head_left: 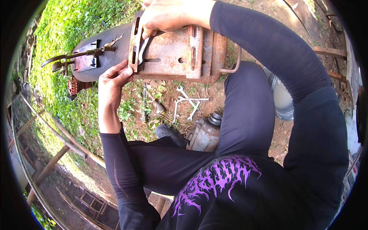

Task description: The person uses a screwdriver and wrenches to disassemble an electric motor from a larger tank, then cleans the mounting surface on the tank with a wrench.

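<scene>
At the far left, a bent brown pipe reaches out from brass fittings beside a black plate on a dark tank; the left hand pinches the near end of a rusty slotted bar between thumb and fingers; that bar lies across the left part of a rusty mount on the tank; a slim metal tool lies just right of the bar, and the right hand bends its fingers at the tool's upper end, though I cannot tell whether they grip it; below, a screwdriver, several wrenches and a rusty pulley unit rest on the ground; right of the person's knee stands a bucket.
</scene>
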`<state>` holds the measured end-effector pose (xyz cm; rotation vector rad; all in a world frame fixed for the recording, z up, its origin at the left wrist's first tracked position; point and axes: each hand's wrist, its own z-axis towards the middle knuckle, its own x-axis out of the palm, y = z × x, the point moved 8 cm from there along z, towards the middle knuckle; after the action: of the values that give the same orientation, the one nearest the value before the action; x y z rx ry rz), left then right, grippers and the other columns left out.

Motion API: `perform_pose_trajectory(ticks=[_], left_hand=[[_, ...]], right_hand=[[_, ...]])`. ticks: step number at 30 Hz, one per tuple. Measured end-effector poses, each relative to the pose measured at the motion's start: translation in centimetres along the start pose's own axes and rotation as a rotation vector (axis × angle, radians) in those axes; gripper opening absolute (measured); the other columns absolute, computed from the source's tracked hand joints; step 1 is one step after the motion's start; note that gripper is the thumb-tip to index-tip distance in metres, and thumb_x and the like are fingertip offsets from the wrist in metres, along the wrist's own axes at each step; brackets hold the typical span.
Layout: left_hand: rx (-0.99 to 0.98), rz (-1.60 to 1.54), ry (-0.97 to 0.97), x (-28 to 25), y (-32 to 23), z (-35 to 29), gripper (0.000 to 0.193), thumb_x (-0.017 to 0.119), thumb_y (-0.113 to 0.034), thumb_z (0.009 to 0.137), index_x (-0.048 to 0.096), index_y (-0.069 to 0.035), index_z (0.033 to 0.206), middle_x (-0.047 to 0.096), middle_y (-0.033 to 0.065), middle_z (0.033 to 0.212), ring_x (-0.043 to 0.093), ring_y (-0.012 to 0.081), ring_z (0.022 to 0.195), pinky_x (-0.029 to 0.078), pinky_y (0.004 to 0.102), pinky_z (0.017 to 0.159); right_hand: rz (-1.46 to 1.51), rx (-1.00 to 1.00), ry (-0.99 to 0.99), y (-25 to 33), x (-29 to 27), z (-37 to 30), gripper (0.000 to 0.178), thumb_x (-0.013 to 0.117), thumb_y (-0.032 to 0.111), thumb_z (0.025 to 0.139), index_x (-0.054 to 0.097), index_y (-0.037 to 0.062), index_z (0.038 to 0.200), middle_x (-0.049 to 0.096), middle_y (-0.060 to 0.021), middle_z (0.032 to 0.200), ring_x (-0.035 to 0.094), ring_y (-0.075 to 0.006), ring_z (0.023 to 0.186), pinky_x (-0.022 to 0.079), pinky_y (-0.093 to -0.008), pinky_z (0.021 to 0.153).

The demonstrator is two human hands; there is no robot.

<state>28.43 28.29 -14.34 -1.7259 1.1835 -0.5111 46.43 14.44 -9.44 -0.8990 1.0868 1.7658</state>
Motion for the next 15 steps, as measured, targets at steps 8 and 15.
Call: perform_pose_trajectory(ticks=[8,15], left_hand=[[0.016,0.072,-0.018,0.4,-0.3,-0.3,0.036,0.075,-0.004,0.087,0.068,0.002,0.122,0.074,0.0096,0.104,0.070,0.0129,0.089,0.056,0.0243,0.078],[0.010,0.034,0.004,0.5,-0.4,-0.2,0.039,0.077,-0.005,0.085,0.067,0.004,0.122,0.075,0.0106,0.101,0.070,0.0129,0.088,0.056,0.0244,0.079]], right_hand=[[-0.271,0.188,-0.122,0.4,-0.2,-0.7,0.013,0.062,0.014,0.075,0.072,0.0076,0.072,0.070,-0.0156,0.072,0.070,-0.0320,0.071,0.054,-0.0424,0.067],[-0.200,0.498,-0.222,4.3,-5.1,-6.9,0.018,0.059,0.018,0.088,0.069,0.0041,0.084,0.067,-0.0127,0.081,0.061,-0.0306,0.069,0.048,-0.0433,0.080]])
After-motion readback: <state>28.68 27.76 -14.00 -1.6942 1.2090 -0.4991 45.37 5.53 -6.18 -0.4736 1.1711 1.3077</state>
